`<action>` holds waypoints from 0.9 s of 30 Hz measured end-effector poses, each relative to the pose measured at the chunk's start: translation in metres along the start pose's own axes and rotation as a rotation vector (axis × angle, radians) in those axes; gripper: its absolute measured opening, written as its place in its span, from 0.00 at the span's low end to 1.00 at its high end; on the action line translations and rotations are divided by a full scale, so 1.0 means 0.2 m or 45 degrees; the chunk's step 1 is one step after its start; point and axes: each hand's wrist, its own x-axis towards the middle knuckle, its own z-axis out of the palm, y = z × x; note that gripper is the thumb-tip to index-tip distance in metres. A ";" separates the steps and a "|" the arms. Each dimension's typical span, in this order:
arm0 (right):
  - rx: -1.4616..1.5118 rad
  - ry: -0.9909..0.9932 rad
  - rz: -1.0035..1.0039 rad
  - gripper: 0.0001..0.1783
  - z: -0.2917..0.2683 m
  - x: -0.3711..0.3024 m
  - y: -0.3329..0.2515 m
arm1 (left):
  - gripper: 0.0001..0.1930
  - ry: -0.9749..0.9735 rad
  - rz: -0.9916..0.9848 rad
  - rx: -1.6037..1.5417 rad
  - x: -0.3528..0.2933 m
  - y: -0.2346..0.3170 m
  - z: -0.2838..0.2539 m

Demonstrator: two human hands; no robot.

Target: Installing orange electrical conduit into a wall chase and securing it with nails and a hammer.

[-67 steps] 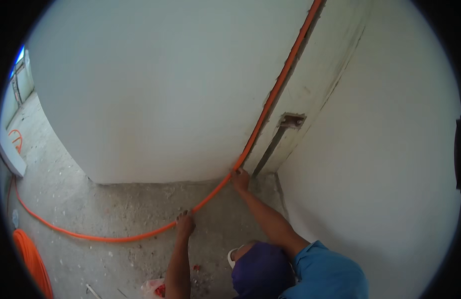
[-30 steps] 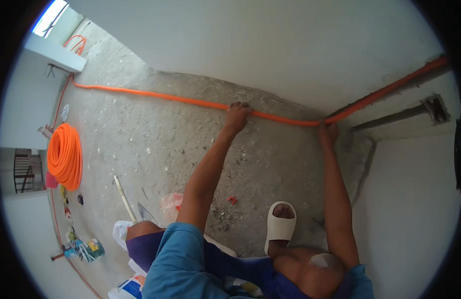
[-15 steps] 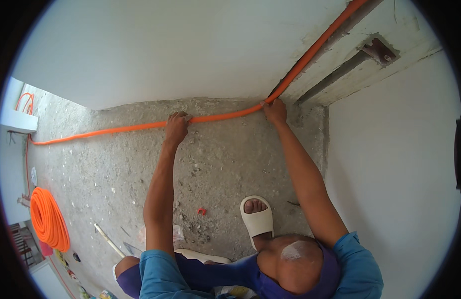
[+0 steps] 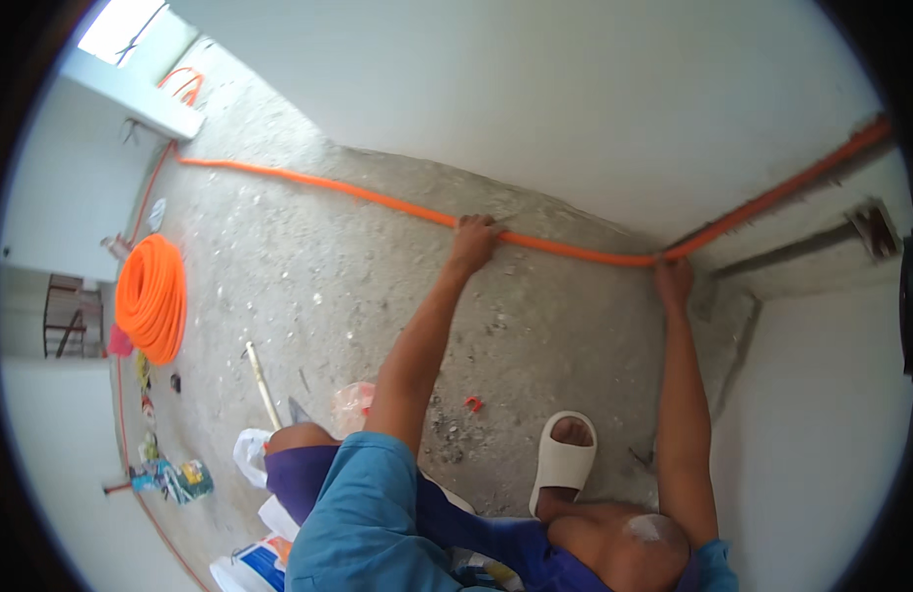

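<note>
An orange flexible conduit pipe [image 4: 575,251] runs along the concrete floor beside the foot of a white wall, then bends at the corner and climbs in a slot cut in the wall. My left hand [image 4: 476,243] is closed round the floor stretch. Close to the bend, where the pipe meets the slot, my right hand [image 4: 676,280] grips it too, its fingertips partly hidden. Between the hands the pipe sags slightly. Right of the slot, a second chased groove [image 4: 787,260] leads to a recessed dark red wall box [image 4: 876,232].
A large coil of orange pipe [image 4: 151,298] lies at the left. Nearer me are a pale rod [image 4: 262,385], a clear plastic bag [image 4: 354,403] and a small red clip [image 4: 473,404]. Bags and packages [image 4: 188,481] sit at lower left; a white wall [image 4: 822,414] bounds the right.
The view has swung left, so the hands and pipe appear farther right and more of the left-hand floor shows. Both hands stay on the conduit pipe.
</note>
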 end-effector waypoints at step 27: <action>0.060 0.049 0.290 0.19 0.01 -0.06 -0.19 | 0.10 -0.052 0.165 0.065 0.22 0.06 0.03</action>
